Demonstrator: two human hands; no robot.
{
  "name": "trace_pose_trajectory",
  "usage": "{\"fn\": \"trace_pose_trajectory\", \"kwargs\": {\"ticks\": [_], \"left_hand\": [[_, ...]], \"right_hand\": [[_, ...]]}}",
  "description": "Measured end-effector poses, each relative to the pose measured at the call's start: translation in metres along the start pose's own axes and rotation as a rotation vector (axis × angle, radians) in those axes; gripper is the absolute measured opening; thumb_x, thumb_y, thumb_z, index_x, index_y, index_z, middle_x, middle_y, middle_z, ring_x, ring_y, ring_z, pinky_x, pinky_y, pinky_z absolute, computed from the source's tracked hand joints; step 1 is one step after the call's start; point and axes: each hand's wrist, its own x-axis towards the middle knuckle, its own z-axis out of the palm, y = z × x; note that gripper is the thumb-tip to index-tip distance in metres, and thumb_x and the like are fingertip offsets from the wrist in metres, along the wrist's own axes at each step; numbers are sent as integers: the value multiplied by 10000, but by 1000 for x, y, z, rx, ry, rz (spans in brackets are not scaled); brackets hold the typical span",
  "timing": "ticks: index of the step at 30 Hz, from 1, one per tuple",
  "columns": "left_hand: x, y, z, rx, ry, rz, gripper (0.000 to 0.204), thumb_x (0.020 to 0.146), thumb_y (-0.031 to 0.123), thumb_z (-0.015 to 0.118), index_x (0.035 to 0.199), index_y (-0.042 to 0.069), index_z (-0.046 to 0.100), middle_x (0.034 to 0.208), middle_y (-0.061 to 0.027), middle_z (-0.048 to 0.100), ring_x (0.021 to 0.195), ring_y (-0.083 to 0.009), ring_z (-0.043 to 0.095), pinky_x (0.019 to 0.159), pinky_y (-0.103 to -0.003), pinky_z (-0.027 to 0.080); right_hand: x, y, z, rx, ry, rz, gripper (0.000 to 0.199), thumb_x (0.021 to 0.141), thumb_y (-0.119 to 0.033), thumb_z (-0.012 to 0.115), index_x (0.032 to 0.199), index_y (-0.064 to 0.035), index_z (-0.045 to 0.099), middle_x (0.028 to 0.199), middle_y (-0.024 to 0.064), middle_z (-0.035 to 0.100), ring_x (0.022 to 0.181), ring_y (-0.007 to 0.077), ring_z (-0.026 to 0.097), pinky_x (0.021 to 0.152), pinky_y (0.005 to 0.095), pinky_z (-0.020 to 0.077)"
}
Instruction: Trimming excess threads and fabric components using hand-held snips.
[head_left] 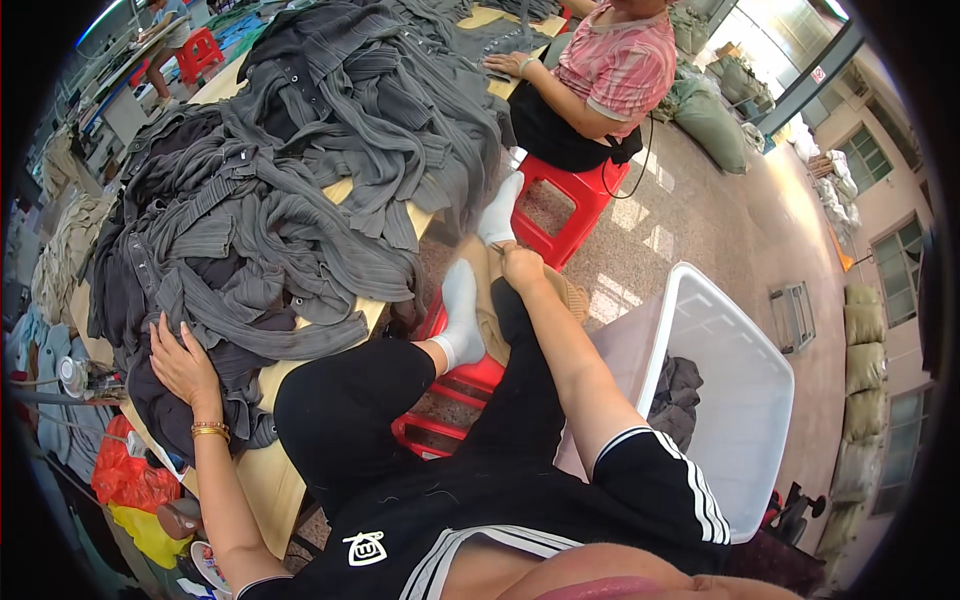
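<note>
My left hand [186,366] lies spread, fingers apart, on the near edge of a big heap of grey ribbed knit garments [330,150]. Darker garments [165,410] of the same kind hang under and beside its palm. My right hand [521,266] is closed next to my ankle, above the white sock [500,212] on my right foot. A small thin dark tip pokes out of its fingers; what it belongs to is hidden. My other foot, in a white sock [460,312], rests by a red stool [465,385] with tan cloth [483,300] on it.
A co-worker in a pink patterned shirt [625,70] sits on a red stool [560,205] across the table [275,490]. At my right stands a white plastic bin [740,420] with dark garments inside. Red and yellow bags [130,470] lie at my left. Sacks [710,125] line the floor's far side.
</note>
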Motion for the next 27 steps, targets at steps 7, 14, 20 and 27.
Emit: {"fn": "trace_pose_trajectory", "kwargs": {"ticks": [7, 14, 20, 27], "left_hand": [[1, -2, 2, 18, 35, 35, 411, 984, 363, 434, 1316, 131, 505, 1333, -123, 506, 1149, -301, 518, 971, -406, 388], [-2, -5, 1, 16, 10, 7, 414, 983, 375, 433, 1312, 137, 516, 1339, -123, 503, 1158, -308, 515, 964, -406, 389], [-2, -5, 4, 18, 14, 22, 420, 987, 374, 428, 1314, 125, 511, 1343, -127, 501, 1163, -304, 514, 964, -402, 388], [-1, -6, 7, 20, 35, 46, 430, 988, 381, 425, 1321, 121, 504, 1335, -131, 507, 1147, -311, 522, 953, -408, 399]], "right_hand": [[-2, 2, 3, -47, -66, 43, 202, 842, -202, 518, 869, -14, 587, 767, 193, 673, 710, 354, 669, 634, 483, 524], [-2, -2, 1, -21, -27, -3, 185, 832, -167, 498, 849, -12, 597, 755, 200, 668, 692, 354, 668, 635, 475, 524], [-1, -1, -4, -27, -112, 31, 204, 850, -177, 486, 901, -13, 597, 794, 206, 677, 738, 349, 677, 662, 480, 524], [-1, -2, -8, -5, -139, 56, 201, 844, -166, 493, 903, -12, 608, 816, 206, 679, 760, 361, 673, 678, 481, 521]]}}
